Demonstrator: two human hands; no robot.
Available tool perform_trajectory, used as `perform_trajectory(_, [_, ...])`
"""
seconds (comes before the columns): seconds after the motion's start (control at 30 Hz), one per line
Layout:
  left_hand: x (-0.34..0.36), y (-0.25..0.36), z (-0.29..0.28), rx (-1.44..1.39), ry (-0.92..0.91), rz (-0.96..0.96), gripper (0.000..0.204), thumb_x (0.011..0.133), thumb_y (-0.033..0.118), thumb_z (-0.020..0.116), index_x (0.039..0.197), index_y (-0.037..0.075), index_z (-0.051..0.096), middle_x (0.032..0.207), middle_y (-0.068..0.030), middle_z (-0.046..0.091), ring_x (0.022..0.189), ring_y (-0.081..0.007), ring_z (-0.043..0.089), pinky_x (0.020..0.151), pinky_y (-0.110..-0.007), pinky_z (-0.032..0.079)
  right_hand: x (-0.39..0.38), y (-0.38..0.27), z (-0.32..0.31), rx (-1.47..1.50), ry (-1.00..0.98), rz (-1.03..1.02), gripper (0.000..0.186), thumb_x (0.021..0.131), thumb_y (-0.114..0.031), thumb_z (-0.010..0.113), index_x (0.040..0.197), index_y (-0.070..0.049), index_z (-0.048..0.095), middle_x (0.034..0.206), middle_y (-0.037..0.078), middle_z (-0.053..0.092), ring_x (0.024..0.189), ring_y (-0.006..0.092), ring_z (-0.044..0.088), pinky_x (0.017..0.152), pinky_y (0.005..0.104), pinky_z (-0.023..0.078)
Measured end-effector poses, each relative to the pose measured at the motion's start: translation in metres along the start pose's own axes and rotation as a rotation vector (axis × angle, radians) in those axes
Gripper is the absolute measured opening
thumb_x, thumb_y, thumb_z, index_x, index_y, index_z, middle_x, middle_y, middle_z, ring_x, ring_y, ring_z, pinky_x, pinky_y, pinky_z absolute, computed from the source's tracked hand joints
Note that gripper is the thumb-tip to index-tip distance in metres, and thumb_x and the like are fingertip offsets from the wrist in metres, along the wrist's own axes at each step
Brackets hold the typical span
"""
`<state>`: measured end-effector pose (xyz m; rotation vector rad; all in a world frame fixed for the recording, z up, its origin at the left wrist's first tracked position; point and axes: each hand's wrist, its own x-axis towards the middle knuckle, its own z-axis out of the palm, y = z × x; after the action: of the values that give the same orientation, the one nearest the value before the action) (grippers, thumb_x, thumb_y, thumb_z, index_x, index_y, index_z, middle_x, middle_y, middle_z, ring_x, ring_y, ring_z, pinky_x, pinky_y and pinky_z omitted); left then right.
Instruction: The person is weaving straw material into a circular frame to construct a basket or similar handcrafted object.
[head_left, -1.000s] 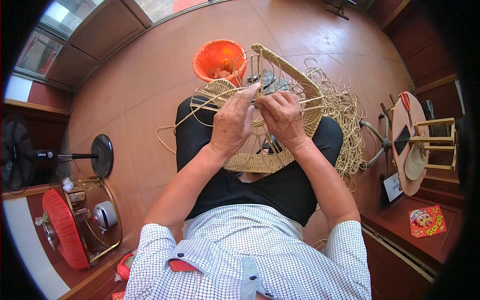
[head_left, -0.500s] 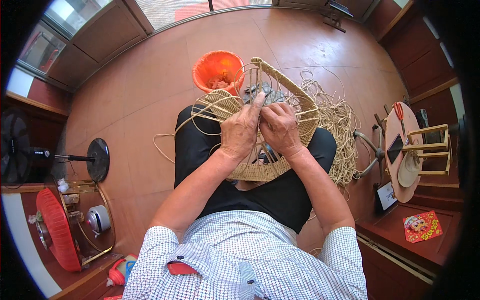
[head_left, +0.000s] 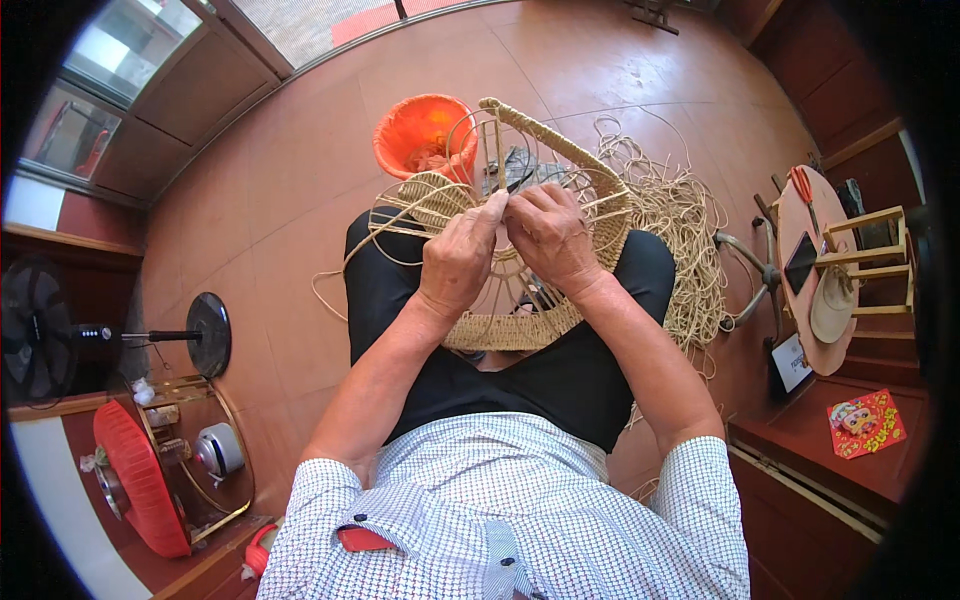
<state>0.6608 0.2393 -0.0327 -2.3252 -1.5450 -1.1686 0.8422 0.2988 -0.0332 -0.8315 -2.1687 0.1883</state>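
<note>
Across my lap rests a round, half-woven basket (head_left: 510, 333), its tan cord wound over a frame with bare spokes. My left hand (head_left: 458, 252) is closed, its thumb and fingers pinching the cord close to an upright spoke (head_left: 491, 150). Right beside it my right hand (head_left: 553, 238) is closed too, fingertips bent together at the same spot and nearly touching the left thumb. What sits between the right fingertips is hidden. A loose loop of cord (head_left: 375, 232) hangs out to the left of my left hand.
An orange lined bucket (head_left: 385, 140) stands beyond my left knee. Tangled cord (head_left: 685, 270) heaps on the floor past my right knee. At the right is a round board (head_left: 790, 225) with red-handled scissors (head_left: 803, 188) and a phone. A fan (head_left: 208, 335) stands at left.
Both hands have stayed at the basket and shifted slightly, the fingertips drawing closer together. The whole view has turned a little.
</note>
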Motion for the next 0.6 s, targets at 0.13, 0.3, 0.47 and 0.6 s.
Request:
perform_trajectory(0.13, [-0.002,0.005,0.001,0.018,0.024,-0.005,0.052,0.097,-0.006,0.072,0.147,0.006,0.065,0.107,-0.0146,0.077,0.093,-0.0306,0.078,0.079,-0.041,0.064,-0.001,-0.001,0.001,0.021,0.019,0.005,0.014,0.095,-0.011,0.075,0.109,-0.01,0.072,0.098,0.006,0.07,0.099,0.0303,0.067,0.089,0.0455,0.053])
perform_trajectory(0.3, [-0.005,0.012,0.002,0.0,0.049,-0.062,0.053,0.095,-0.004,0.071,0.146,0.009,0.066,0.106,-0.0112,0.073,0.089,-0.0282,0.075,0.073,-0.042,0.062,-0.001,0.001,0.002,-0.018,0.031,-0.006,0.012,0.097,-0.016,0.077,0.106,-0.011,0.072,0.096,0.004,0.069,0.097,0.0278,0.066,0.088,0.0436,0.052])
perform_trajectory(0.47, [-0.003,0.042,-0.008,-0.346,0.027,-0.466,0.037,0.101,-0.001,0.072,0.138,0.008,0.067,0.081,-0.0091,0.064,0.068,-0.0164,0.063,0.064,-0.032,0.053,-0.001,0.002,0.002,-0.008,0.014,0.001,0.015,0.095,-0.013,0.078,0.109,-0.012,0.074,0.097,0.005,0.07,0.098,0.0286,0.068,0.088,0.0433,0.053])
perform_trajectory(0.6, [-0.012,0.065,-0.03,-0.456,-0.144,-0.581,0.031,0.106,0.004,0.066,0.137,0.008,0.066,0.066,-0.002,0.05,0.059,-0.0092,0.048,0.058,-0.031,0.041,-0.003,0.006,0.004,-0.028,0.01,-0.018,0.017,0.093,-0.015,0.079,0.109,-0.015,0.075,0.096,0.003,0.068,0.098,0.0269,0.067,0.09,0.0431,0.054])
